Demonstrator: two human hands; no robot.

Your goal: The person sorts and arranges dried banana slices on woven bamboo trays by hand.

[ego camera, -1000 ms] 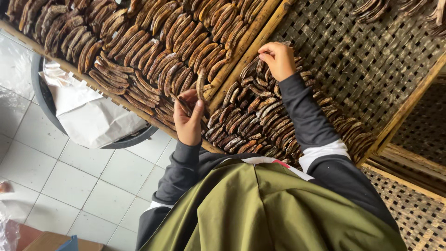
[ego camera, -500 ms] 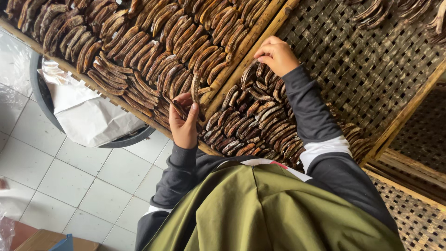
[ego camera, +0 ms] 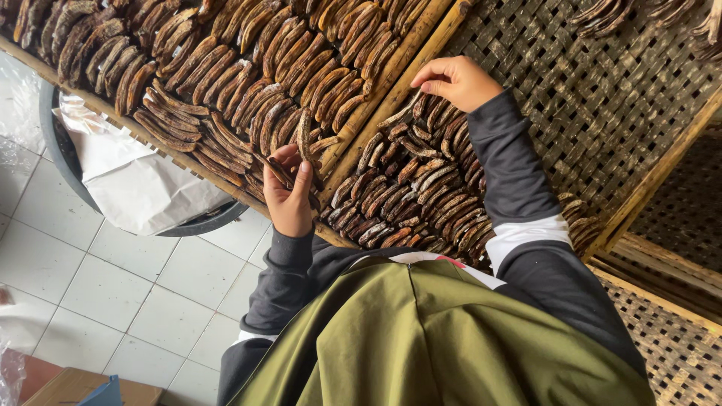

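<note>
My left hand (ego camera: 289, 192) is closed around a dark dried banana slice (ego camera: 304, 135), held upright over the near edge of a woven bamboo tray (ego camera: 421, 45) packed with rows of dried banana slices (ego camera: 248, 68). My right hand (ego camera: 455, 79) reaches over a second woven tray (ego camera: 602, 113), its fingertips pinching the end of a slice at the top of a smaller cluster of dried banana slices (ego camera: 406, 195). Dark sleeves with white cuffs cover both arms, and an olive garment (ego camera: 436, 338) fills the bottom of the view.
Under the left tray stands a dark round tub (ego camera: 188, 225) lined with white plastic. White floor tiles (ego camera: 90, 293) lie at the lower left, with a cardboard box (ego camera: 68, 387) at the corner. Another woven tray (ego camera: 677, 346) is at the lower right.
My left hand stays at the tray edge holding the slice, shifting only slightly. My right hand has stayed at the top of the right cluster. The camera view has shifted a little.
</note>
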